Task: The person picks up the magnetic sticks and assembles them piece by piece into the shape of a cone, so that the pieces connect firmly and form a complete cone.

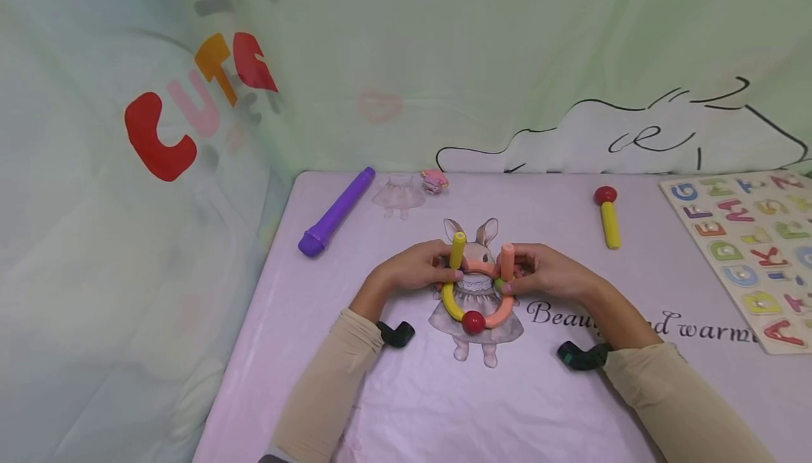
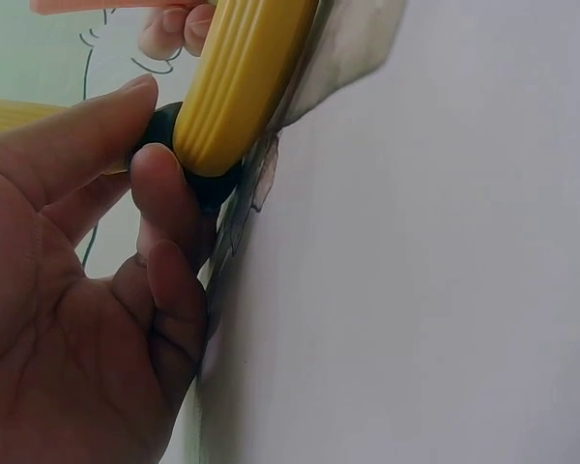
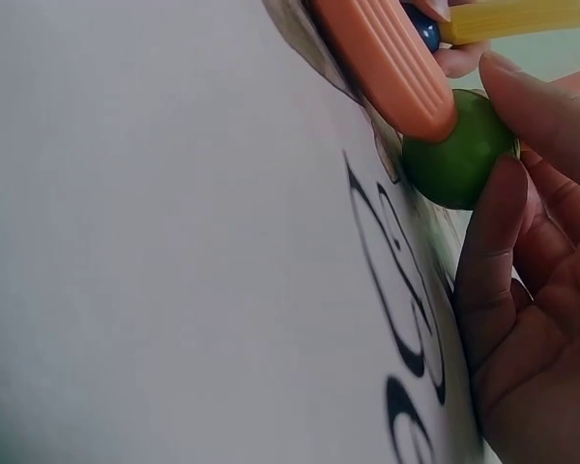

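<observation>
A ring of toy magnetic rods and balls lies on the table before me. Its front has a curved yellow rod [image 1: 450,302] and a curved orange rod [image 1: 504,313], which meet at a red ball [image 1: 473,322]. My left hand [image 1: 419,267] pinches a dark blue ball [image 2: 216,189] at the yellow curve's end. My right hand [image 1: 550,271] pinches a green ball [image 3: 452,162] at the orange curve's end. A straight yellow rod [image 1: 457,248] and a straight orange rod [image 1: 507,258] stick up beside the fingers. Between the hands an orange piece [image 1: 481,267] spans the back, its ends hidden.
A purple toy microphone [image 1: 336,213] lies at the back left, near a small pink object [image 1: 434,181]. Back right lies a yellow rod [image 1: 610,227] with a red ball [image 1: 605,195] on its end. An alphabet board [image 1: 736,301] covers the right side. Curtains hang behind and left.
</observation>
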{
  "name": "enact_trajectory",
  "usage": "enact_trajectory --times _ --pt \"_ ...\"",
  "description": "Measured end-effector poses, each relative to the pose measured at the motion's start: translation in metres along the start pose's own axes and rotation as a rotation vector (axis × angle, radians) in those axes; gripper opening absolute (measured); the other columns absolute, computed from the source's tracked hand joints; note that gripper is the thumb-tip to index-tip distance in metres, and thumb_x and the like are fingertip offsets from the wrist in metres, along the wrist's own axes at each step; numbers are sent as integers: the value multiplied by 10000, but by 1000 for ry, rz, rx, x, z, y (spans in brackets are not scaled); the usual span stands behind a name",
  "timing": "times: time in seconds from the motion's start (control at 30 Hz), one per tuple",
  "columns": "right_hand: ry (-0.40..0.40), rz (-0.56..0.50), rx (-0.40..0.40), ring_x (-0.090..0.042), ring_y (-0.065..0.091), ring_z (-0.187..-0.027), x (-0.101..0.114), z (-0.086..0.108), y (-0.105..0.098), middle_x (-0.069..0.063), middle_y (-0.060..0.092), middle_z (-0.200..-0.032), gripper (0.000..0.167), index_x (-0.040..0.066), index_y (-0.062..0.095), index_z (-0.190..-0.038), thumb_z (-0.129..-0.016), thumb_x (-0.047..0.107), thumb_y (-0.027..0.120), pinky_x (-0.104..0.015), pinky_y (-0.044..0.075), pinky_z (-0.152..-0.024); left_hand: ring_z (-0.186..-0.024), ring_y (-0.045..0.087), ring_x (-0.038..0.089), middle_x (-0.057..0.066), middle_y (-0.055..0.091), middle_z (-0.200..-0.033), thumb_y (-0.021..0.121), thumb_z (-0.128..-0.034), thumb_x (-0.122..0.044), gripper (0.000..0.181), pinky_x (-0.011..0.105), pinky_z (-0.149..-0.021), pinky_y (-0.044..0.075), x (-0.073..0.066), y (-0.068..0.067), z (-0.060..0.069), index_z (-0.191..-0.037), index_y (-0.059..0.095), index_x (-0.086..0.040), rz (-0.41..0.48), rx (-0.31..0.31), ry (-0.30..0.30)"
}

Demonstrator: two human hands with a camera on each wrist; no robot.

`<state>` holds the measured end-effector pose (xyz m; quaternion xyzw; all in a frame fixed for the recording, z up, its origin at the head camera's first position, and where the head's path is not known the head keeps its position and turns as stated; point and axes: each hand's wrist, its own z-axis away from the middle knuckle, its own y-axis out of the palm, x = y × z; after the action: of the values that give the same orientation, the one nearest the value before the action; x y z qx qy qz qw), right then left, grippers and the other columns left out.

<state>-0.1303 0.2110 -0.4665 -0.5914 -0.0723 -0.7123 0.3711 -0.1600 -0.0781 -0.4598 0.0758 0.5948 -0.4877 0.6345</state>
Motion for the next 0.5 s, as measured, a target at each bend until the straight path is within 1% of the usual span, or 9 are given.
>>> enact_trajectory --times 0.13,0.23,0.37,0.5 --pt "0 3 -4 -243 587 -980 0 -1 0 -94 663 -1043 361 123 656 -1184 -866 187 814 -283 490 -845 -894 595 115 0 630 -1032 705 -972 -323 247 245 -834 475 0 0 0 -1166 687 -171 7 1 2" --pt "1 5 -10 -243 587 -971 2 0 0 -95 658 -1031 358 121 660 -1183 -866 185 815 -281 490 -831 -853 597 103 -3 630 -1013 704 -973 -317 245 235 -812 481 0 0 0 -1163 687 -165 14 6 10" --pt "-1 16 -19 -261 580 -954 7 3 0 -106 641 -998 315 124 672 -1149 -872 184 809 -282 494 -795 -800 599 93 1 632 -997 702 -976 -301 237 230 -775 496 1 1 -1 -1162 684 -157 30 12 18" --pt "-12 31 -35 -288 586 -957 13 8 -1 -108 652 -994 285 140 674 -1125 -876 183 805 -290 518 -806 -786 602 94 8 630 -996 699 -978 -298 236 230 -761 503 3 1 -1 -1165 684 -155 30 8 19"
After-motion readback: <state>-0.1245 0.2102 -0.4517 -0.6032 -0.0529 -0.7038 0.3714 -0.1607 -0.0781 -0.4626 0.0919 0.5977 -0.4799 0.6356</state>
